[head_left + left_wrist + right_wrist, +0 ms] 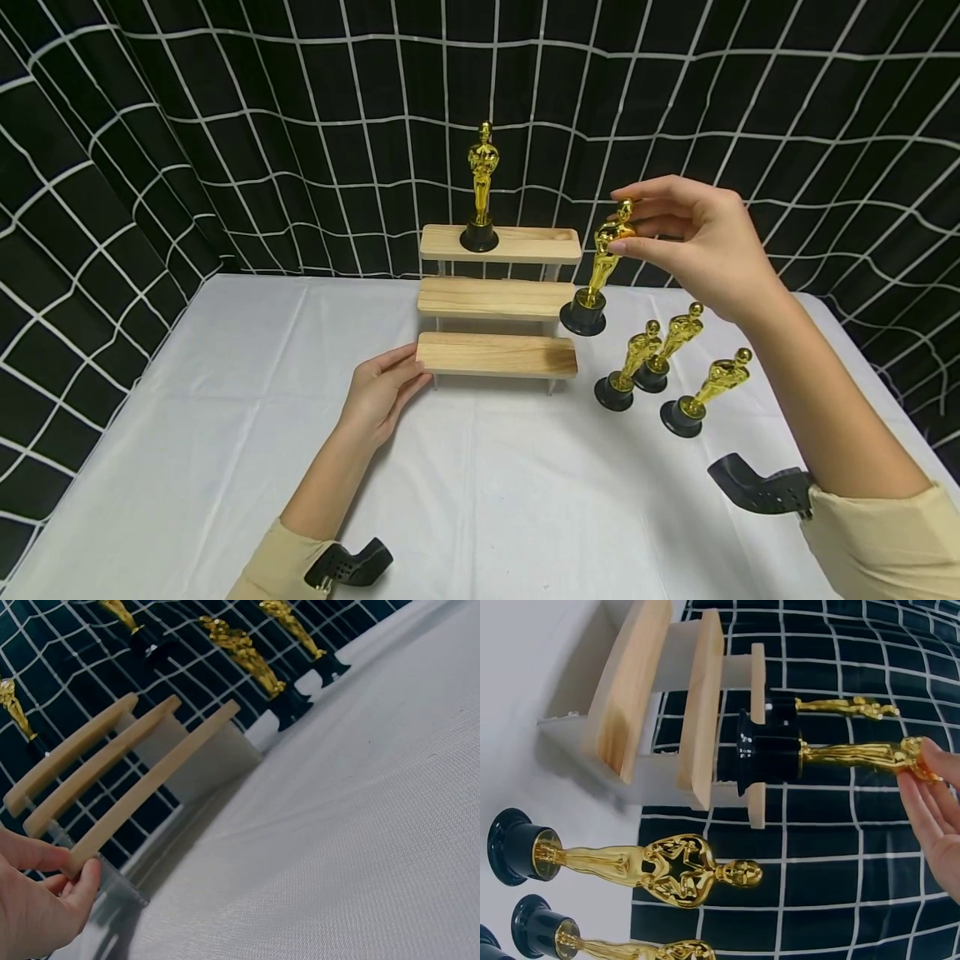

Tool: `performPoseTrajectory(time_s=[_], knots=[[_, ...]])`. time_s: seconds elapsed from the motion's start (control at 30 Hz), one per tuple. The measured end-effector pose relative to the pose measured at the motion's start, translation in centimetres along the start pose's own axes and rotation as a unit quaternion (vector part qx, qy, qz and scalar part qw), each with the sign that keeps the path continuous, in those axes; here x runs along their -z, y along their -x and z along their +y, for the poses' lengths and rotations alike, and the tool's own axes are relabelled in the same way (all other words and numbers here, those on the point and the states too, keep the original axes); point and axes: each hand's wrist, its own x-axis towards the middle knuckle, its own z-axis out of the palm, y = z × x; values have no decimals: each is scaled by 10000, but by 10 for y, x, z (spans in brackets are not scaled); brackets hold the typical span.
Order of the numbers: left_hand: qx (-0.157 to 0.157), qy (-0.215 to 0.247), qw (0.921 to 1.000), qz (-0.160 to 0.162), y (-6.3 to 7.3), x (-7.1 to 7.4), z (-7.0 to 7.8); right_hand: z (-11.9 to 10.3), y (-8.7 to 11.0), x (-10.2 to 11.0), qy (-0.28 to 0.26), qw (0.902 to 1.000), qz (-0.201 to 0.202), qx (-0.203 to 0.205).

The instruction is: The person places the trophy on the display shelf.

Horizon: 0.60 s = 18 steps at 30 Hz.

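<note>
A three-step wooden display stand [497, 356] with clear side panels stands at the far middle of the table. Its lowest board's left end is pinched by my left hand [378, 390], thumb and fingers on the wood [154, 784]. Between thumb and fingers my right hand [701, 242] holds a gold trophy statuette [602, 262] by its upper body. This statuette, slightly tilted with its black base down, hangs in the air just right of the middle board. Another gold statuette [482, 179] stands upright on the top board, left of its middle.
To the right of the stand, three more statuettes [633, 364] [670, 346] [705, 392] stand on the white-covered table [480, 500]. Behind hangs a black curtain with a white grid [337, 150]. Black wrist mounts [761, 485] jut from both sleeves.
</note>
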Motion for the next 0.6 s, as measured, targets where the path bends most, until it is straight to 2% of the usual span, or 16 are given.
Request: performPoseTrajectory(time_s=[0.37, 0.6], knots=[[-3, -5, 10000, -19, 0, 0, 0, -4, -15, -2, -31, 10000, 11, -73], [-7, 0, 10000, -21, 1, -1, 1, -6, -23, -3, 10, 10000, 56, 36]])
